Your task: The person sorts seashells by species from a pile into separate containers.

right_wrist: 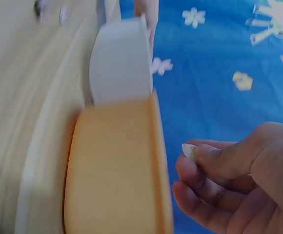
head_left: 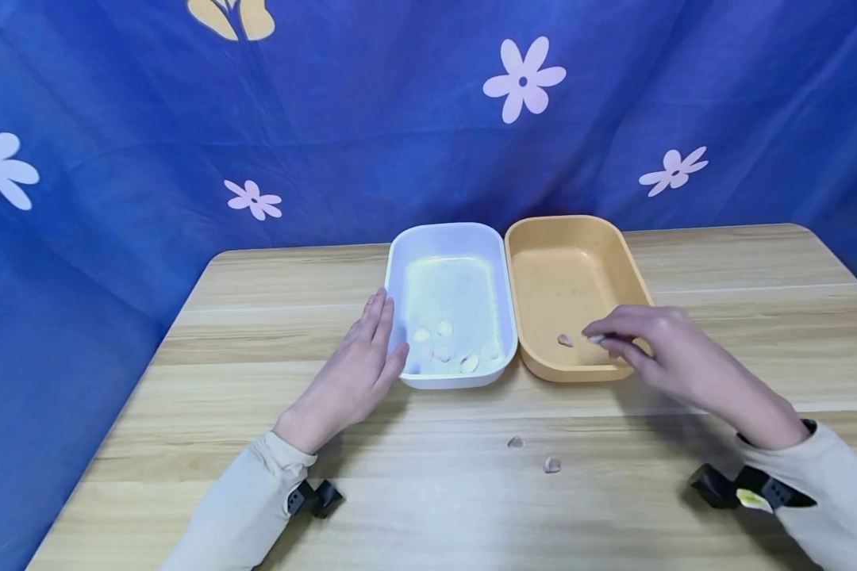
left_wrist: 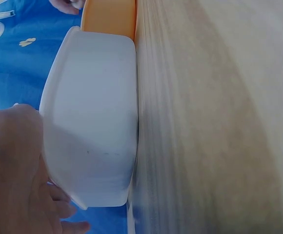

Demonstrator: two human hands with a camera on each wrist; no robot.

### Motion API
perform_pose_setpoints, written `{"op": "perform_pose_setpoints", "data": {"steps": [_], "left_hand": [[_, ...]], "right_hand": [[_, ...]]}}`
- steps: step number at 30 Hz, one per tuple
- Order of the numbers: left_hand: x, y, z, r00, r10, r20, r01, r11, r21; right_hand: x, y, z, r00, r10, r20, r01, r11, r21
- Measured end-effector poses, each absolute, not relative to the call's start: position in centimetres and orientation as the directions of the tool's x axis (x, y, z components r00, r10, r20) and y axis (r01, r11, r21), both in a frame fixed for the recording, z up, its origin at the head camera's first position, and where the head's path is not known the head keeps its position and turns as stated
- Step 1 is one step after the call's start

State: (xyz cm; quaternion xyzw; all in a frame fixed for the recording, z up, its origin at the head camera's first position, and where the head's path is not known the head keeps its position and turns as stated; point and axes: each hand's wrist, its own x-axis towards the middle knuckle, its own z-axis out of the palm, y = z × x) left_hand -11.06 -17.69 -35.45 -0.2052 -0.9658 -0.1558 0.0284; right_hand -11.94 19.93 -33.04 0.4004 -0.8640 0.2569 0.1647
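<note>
My right hand (head_left: 674,349) is over the near right part of the orange bin (head_left: 567,369), pinching a small whitish seashell (right_wrist: 189,150) between thumb and forefinger. One small brownish shell (head_left: 565,340) lies in that bin, left of the fingertips. My left hand (head_left: 357,361) rests along the left side of the white bin (head_left: 451,382), its fingers extended against the rim. Several pale shells, one of them a white shell (head_left: 469,363), lie toward the near end of the white bin. In the left wrist view, the left hand (left_wrist: 19,170) is beside the same bin's wall.
Two small shells, a brownish shell (head_left: 516,442) and a greyish-brown shell (head_left: 552,465), lie on the wooden table (head_left: 457,507) in front of the bins. Both bins stand side by side near the far edge. A blue flowered curtain (head_left: 371,119) hangs behind the table.
</note>
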Motion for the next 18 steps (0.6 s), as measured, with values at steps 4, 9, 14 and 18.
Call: {"op": "perform_pose_setpoints", "data": {"steps": [4,9,14,18], "left_hand": [[-11.1,-17.6,-35.4,-0.913,0.392,0.114,0.408,0.866,0.288],[-11.1,-17.6,-35.3,-0.912,0.393,0.114,0.409,0.869,0.278],[-11.1,-17.7,-35.3,-0.912,0.392,0.119,0.41,0.871,0.27],[-11.1,-17.8,-35.2,-0.913,0.39,0.118,0.408,0.874,0.264]], "right_hand": [[-13.3,21.0,-33.6,-0.72,-0.558,0.413,-0.688,0.65,-0.321],[-14.3,21.1,-34.1,-0.773,-0.532,0.345,-0.631,0.702,-0.331],[-15.4,20.3,-34.1,-0.77,-0.545,0.331,-0.636,0.697,-0.331],[-16.3,19.7,-34.1,-0.759,-0.571,0.313,-0.651,0.683,-0.332]]}}
